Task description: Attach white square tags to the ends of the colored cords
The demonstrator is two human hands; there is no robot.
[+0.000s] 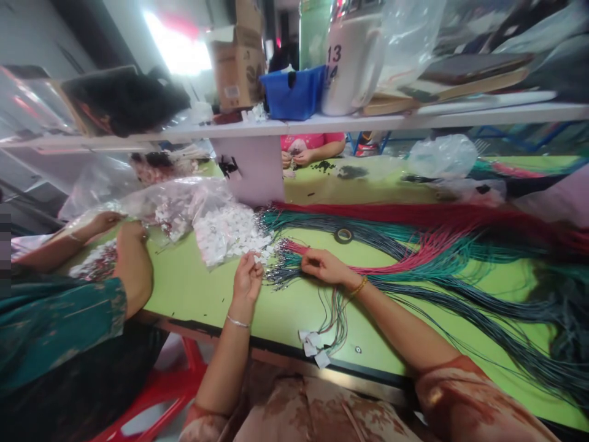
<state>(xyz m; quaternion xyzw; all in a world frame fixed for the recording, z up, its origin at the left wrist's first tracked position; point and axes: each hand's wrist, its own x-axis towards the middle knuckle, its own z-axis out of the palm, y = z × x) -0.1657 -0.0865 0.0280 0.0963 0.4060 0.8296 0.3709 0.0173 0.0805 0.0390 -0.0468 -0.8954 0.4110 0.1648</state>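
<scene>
My left hand [248, 276] is closed in a pinch beside the pile of small white plastic connectors [230, 233]; a small white connector [259, 260] shows at its fingertips. My right hand [324, 266] is bent over the red wires [294, 247], with thumb and forefinger drawn together. What lies between those fingertips is too small to make out. Green and dark wires [288, 270] with bare metal terminals at their ends spread between my two hands. Below my right wrist lie several joined wires with white connectors [315, 344] at the table edge.
Long wire bundles [460, 291] stretch to the right across the green table [184, 288]. A black tape roll [343, 236] lies among them. On the left a co-worker's arm [133, 264] reaches over the table. A shelf [294, 127] crosses ahead, bearing a blue bin [292, 95] and a white mug [350, 67].
</scene>
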